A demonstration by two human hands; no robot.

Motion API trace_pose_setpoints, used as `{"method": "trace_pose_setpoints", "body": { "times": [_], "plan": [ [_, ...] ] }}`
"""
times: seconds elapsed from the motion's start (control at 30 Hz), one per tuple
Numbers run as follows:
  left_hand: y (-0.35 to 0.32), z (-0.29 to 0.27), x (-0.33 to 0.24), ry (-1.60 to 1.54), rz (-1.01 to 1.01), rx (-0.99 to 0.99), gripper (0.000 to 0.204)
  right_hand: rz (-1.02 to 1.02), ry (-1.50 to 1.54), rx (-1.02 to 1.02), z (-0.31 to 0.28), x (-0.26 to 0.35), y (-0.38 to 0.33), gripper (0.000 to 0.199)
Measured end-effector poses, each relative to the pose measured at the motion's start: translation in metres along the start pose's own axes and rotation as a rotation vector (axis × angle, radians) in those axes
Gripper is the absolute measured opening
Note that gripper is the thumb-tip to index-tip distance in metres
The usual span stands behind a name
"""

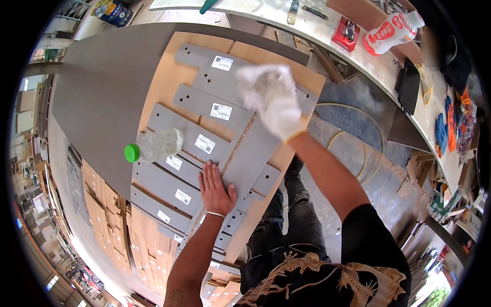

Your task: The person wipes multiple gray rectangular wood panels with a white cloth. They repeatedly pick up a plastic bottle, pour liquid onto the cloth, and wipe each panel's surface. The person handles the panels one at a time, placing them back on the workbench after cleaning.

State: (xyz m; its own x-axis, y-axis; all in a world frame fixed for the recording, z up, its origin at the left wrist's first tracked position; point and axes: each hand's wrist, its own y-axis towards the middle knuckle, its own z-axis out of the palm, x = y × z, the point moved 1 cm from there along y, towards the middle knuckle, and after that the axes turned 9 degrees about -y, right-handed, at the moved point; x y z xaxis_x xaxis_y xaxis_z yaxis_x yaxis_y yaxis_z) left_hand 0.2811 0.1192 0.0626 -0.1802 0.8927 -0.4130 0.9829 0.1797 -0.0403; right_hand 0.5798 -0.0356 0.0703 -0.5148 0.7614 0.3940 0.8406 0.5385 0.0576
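My left hand (pixel 217 188), bare with a band at the wrist, lies flat on the grey boards, its fingers stretched out. A white glove covers my right hand (pixel 280 113), which is closed on a white cloth (pixel 261 82) over the far right part of the boards; both are blurred. Beneath my hands, a long plain grey board (pixel 244 158) lies across several grey boards (pixel 204 115) with drilled holes and white labels. Left of my left hand is a clear plastic bottle (pixel 161 145) with a green cap.
The boards rest on wood-coloured panels (pixel 161 94) over a large dark grey sheet (pixel 97 102). A workbench (pixel 381 69) on the right carries a red-and-white bottle (pixel 393 33), a red box (pixel 346 35) and gloves (pixel 441 134). A yellow hose (pixel 381 134) loops on the floor.
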Motion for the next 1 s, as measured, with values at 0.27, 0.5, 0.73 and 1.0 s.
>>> {"method": "trace_pose_setpoints", "body": {
  "times": [0.27, 0.5, 0.73, 1.0],
  "plan": [
    [-0.004, 0.002, 0.003, 0.003, -0.016, 0.021, 0.079, 0.085, -0.313, -0.001, 0.007, -0.047, -0.048, 0.056],
    [0.001, 0.002, 0.002, -0.009, 0.000, 0.010, 0.081, 0.020, -0.446, -0.061, -0.009, -0.046, -0.018, 0.042],
    [0.003, 0.004, -0.002, -0.007, 0.009, 0.023, 0.080, 0.174, -0.246, 0.027, -0.008, -0.032, 0.016, 0.047],
    [0.004, 0.005, 0.001, -0.006, 0.017, 0.018, 0.082, 0.059, -0.118, -0.095, -0.022, -0.044, 0.008, 0.049]
  ]
}}
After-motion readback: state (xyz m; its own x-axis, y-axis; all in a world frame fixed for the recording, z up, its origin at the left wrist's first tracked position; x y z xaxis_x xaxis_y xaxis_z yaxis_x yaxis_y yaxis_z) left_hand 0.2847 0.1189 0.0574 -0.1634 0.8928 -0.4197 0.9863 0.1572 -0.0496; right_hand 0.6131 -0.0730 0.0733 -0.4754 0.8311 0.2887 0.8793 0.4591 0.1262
